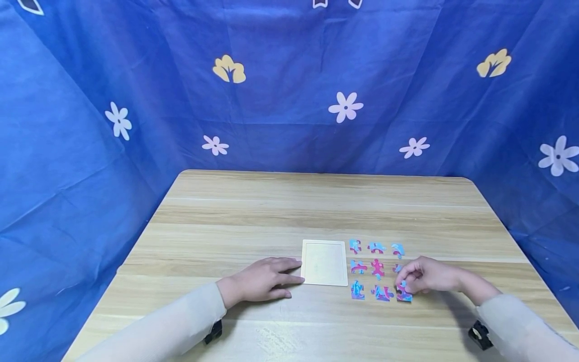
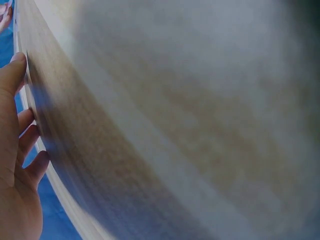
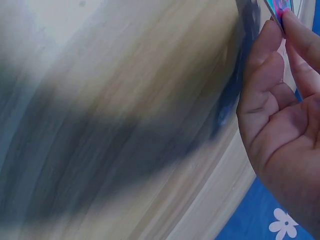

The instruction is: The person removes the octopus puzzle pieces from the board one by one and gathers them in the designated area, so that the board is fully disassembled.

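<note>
My right hand [image 1: 427, 275] pinches a pink and blue jigsaw piece [image 1: 404, 292] at the near right corner of the laid-out pieces. In the right wrist view the same jigsaw piece [image 3: 280, 7] shows between thumb and fingertips, tilted. My left hand [image 1: 267, 279] lies on the table with fingers spread, its fingertips at the left edge of a square wooden puzzle tray [image 1: 324, 263]. The tray has a raised rim and a bare inside. To its right lie the other jigsaw pieces in rows, among them a pink centre piece [image 1: 377, 268]. The piece behind my right fingers is partly hidden.
The wooden table [image 1: 271, 211] runs back to a blue patterned cloth [image 1: 289, 100], which also hangs at both sides. A black wrist strap mount [image 1: 480, 335] sits under the right sleeve, another under the left.
</note>
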`<state>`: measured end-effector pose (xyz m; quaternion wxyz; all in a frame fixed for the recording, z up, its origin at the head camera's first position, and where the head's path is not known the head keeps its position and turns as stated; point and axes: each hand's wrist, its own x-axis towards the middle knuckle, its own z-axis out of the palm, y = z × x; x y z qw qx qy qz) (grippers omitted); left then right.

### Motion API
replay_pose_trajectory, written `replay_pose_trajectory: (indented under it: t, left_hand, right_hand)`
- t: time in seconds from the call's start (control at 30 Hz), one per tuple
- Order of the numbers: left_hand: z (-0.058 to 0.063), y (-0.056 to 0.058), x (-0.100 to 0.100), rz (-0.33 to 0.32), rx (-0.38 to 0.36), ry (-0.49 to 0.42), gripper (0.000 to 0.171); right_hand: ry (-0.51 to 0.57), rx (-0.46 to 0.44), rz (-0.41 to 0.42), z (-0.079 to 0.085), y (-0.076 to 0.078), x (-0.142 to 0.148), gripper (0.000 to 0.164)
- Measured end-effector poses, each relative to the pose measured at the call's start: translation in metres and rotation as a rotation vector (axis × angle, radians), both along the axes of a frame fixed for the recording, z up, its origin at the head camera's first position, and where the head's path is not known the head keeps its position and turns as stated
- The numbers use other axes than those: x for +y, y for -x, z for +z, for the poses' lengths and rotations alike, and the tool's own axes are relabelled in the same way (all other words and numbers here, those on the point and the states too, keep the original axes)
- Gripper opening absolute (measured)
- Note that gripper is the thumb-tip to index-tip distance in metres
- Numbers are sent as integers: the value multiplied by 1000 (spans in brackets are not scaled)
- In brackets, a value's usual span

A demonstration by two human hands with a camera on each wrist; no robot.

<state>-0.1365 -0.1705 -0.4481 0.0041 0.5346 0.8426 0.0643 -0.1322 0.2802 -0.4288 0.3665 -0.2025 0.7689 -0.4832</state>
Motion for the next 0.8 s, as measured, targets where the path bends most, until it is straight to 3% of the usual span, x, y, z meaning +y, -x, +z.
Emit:
replay_pose_trajectory:
  t: [0.8]
  left_hand:
    - [1, 1, 0, -11, 7, -12, 45]
  right_hand:
    - [-65, 40, -52, 0, -3, 3, 18]
